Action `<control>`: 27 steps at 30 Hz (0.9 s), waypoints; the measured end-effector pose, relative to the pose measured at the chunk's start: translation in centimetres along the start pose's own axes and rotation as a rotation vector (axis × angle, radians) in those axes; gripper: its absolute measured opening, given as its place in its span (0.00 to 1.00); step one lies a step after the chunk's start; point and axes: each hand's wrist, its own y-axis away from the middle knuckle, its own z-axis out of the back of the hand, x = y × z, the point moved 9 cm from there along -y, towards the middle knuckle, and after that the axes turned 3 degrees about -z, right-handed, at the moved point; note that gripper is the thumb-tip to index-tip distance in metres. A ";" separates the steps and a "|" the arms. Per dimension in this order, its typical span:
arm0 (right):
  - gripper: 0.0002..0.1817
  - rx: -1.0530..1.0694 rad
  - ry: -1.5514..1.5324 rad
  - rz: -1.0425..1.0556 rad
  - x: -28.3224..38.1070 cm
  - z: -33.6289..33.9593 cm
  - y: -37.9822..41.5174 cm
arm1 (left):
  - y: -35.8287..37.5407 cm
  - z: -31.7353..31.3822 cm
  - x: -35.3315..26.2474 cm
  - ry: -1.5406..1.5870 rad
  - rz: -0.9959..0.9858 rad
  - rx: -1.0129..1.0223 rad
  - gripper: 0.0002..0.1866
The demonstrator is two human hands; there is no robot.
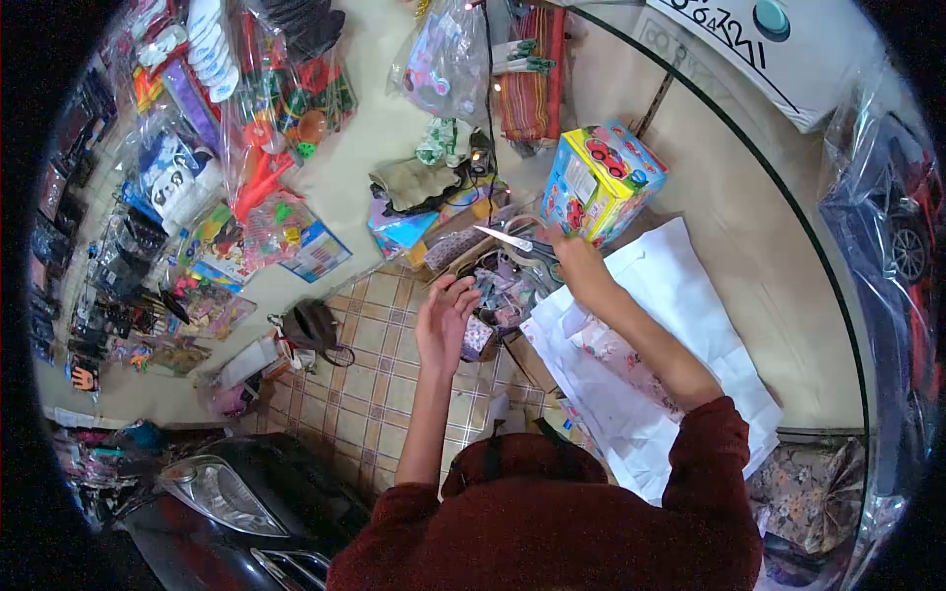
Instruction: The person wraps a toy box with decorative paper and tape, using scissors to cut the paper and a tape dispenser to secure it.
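Note:
Scissors [508, 239] with pale blades and dark handles are in my right hand [576, 264], blades pointing left. Just beyond that hand stands a yellow and blue toy box [603, 177] with a red car picture. My left hand [448, 313] is raised over the tiled floor, fingers apart and slightly curled, holding nothing. Between my hands sits an open box of mixed small items [507, 286]. White paper sheets [705, 320] lie under my right forearm, with a pink floral piece [626, 360] on them.
Bagged toys [281, 212] hang or lie at the left. A dark bag [312, 327] is near the tiled floor [370, 369]. A black toy car [246, 492] stands at the lower left. A curved dark edge [788, 187] runs down the right.

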 end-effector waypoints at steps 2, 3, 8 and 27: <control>0.24 -0.047 0.041 -0.041 0.6 0.5 -0.3 | -0.4 -0.9 0.2 0.014 0.026 0.033 0.21; 0.23 -0.041 0.064 -0.050 0.5 0.0 -0.4 | -0.5 -1.3 0.3 0.020 0.038 0.047 0.21; 0.14 -0.033 0.174 -0.072 0.8 -1.0 -0.7 | -0.6 -1.9 1.1 0.029 0.098 0.052 0.21; 0.26 0.357 -1.055 0.049 3.8 0.6 3.3 | 1.9 -4.9 2.0 0.035 0.187 0.139 0.16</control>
